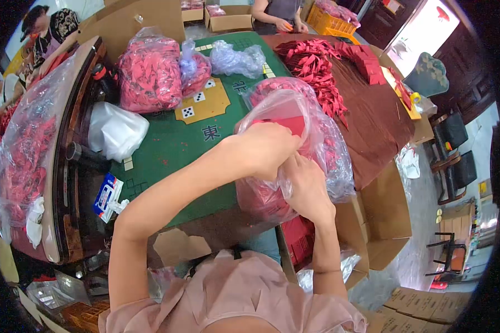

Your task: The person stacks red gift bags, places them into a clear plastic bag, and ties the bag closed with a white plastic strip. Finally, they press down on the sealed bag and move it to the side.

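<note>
In front of me, a clear plastic bag [286,105] stands with its mouth facing up, red flat pieces showing inside. My left hand [264,149] is closed at the near rim of the bag, its fingers curled down and mostly hidden behind the wrist. Just below and to the right, my right hand [307,187] pinches the gathered plastic at the bag's near side. The two hands touch or nearly touch. Against the bag's right side rests another plastic bag [336,150] filled with red pieces.
A green table mat [203,147] carries a big bag of red pieces [150,75], crumpled plastic [239,60] and a white plastic bag [116,130]. Red strips [316,66] lie on brown cloth at the right. A cardboard box [386,213] stands open beside me. A person [280,14] works opposite.
</note>
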### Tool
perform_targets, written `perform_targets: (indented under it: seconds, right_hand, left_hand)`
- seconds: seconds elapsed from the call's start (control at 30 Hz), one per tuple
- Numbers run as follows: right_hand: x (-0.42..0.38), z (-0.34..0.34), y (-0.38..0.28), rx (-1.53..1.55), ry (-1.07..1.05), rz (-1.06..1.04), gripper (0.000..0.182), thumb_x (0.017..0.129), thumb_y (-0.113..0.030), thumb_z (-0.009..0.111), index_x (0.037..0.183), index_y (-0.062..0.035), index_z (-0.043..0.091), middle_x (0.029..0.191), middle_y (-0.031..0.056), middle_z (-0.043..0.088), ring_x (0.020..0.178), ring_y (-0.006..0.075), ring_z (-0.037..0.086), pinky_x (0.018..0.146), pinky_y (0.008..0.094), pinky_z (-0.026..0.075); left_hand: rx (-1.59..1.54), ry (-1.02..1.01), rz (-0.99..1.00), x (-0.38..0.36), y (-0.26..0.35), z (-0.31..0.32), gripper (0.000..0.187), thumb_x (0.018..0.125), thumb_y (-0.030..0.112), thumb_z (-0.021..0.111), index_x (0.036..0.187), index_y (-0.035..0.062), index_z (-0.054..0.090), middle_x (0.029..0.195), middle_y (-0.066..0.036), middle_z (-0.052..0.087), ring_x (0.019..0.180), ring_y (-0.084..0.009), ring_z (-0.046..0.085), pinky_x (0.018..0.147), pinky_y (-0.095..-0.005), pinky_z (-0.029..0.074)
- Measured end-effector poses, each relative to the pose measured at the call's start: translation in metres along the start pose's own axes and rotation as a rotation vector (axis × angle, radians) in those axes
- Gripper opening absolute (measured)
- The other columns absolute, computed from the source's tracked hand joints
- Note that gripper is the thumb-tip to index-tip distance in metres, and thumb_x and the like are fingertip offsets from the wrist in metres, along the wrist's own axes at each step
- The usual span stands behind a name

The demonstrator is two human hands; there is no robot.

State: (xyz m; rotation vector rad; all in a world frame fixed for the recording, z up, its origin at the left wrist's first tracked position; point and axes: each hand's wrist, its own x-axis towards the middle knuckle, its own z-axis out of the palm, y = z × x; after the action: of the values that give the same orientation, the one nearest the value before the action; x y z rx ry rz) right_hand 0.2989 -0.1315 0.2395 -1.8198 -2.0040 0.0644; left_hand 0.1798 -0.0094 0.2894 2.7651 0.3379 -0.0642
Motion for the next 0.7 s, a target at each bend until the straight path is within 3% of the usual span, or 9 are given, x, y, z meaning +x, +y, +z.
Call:
perform_targets:
  seconds: [0.17,0.2,0.27,0.3,0.37,0.47,0.5,0.6,0.7]
  right_hand:
    - [0.004,-0.003,-0.001,0.045,0.032,-0.023,0.032,0.072,0.0,0.057,0.103,-0.0002,0.049,0.093,0.0211,0.058,0.086,0.0422,0.057,0.071,0.0501,0.045]
    - [0.002,-0.004,0.0,-0.01,0.002,-0.03,0.046,0.071,-0.002,0.058,0.115,0.0018,0.048,0.093,0.0187,0.058,0.086,0.0379,0.059,0.071,0.0462,0.046]
    - [0.001,-0.005,0.001,-0.054,-0.013,-0.049,0.066,0.07,-0.004,0.06,0.133,0.0033,0.043,0.095,0.016,0.059,0.087,0.0325,0.061,0.071,0.0418,0.047]
    - [0.001,-0.007,0.0,-0.053,-0.006,-0.046,0.066,0.07,-0.004,0.06,0.133,0.0033,0.043,0.095,0.016,0.059,0.087,0.0325,0.061,0.071,0.0418,0.047]
    - [0.002,-0.009,-0.002,-0.034,-0.054,-0.009,0.063,0.076,-0.003,0.058,0.137,-0.0008,0.041,0.1,0.0175,0.061,0.088,0.0363,0.06,0.076,0.044,0.047]
    - [0.002,-0.006,-0.001,-0.007,-0.045,0.008,0.059,0.077,-0.005,0.058,0.134,-0.0006,0.044,0.097,0.0164,0.06,0.086,0.0355,0.06,0.074,0.0436,0.046]
    - [0.002,-0.006,-0.001,-0.001,-0.046,0.013,0.058,0.077,-0.005,0.058,0.134,-0.0004,0.044,0.096,0.016,0.06,0.085,0.0352,0.06,0.073,0.0436,0.046]
    - [0.002,-0.007,-0.002,-0.009,-0.049,0.017,0.061,0.075,-0.005,0.057,0.134,-0.0005,0.045,0.094,0.0151,0.059,0.085,0.0347,0.059,0.073,0.0435,0.046]
    - [0.003,-0.008,-0.003,-0.012,-0.062,0.033,0.063,0.072,-0.004,0.057,0.134,-0.0001,0.045,0.094,0.0148,0.059,0.085,0.0345,0.059,0.073,0.0429,0.046]
  left_hand:
    - [-0.124,0.33,0.157,-0.037,-0.011,-0.001,0.024,0.075,0.002,0.062,0.099,0.0002,0.063,0.095,-0.018,0.064,0.092,-0.0345,0.062,0.083,-0.0408,0.049]
    - [-0.223,0.41,0.214,-0.051,-0.009,-0.012,0.025,0.077,0.001,0.063,0.101,0.0007,0.064,0.095,-0.017,0.065,0.091,-0.0317,0.064,0.082,-0.0376,0.051]
    - [-0.597,0.467,0.149,-0.079,-0.006,-0.026,0.018,0.081,0.0,0.064,0.099,-0.0018,0.064,0.096,-0.013,0.068,0.087,-0.0208,0.067,0.076,-0.0322,0.054]
    - [-0.644,0.511,0.167,-0.088,-0.018,-0.023,0.018,0.082,-0.001,0.066,0.1,-0.0009,0.067,0.097,-0.011,0.069,0.086,-0.0139,0.067,0.074,-0.0254,0.052]
    - [-0.821,0.691,0.073,-0.091,-0.041,-0.003,0.02,0.08,-0.005,0.064,0.098,0.0006,0.067,0.094,-0.006,0.069,0.085,-0.014,0.066,0.073,-0.0258,0.052]
    - [-0.771,0.701,0.03,-0.078,-0.088,0.011,0.044,0.076,-0.003,0.067,0.119,0.0046,0.058,0.117,-0.003,0.058,0.101,-0.0127,0.056,0.087,-0.0269,0.044]
    - [-0.765,0.554,0.022,-0.072,-0.105,0.017,0.06,0.076,0.005,0.069,0.132,0.008,0.049,0.129,-0.003,0.051,0.111,-0.0155,0.049,0.093,-0.0289,0.041]
    - [-0.719,0.421,0.094,-0.043,-0.118,0.028,0.083,0.073,0.026,0.075,0.145,0.0151,0.036,0.141,-0.006,0.042,0.12,-0.0243,0.045,0.099,-0.0387,0.038]
    - [-0.708,0.318,0.317,-0.018,-0.112,0.016,0.093,0.069,0.033,0.077,0.148,0.0138,0.031,0.146,-0.009,0.038,0.129,-0.0288,0.038,0.108,-0.0435,0.03]
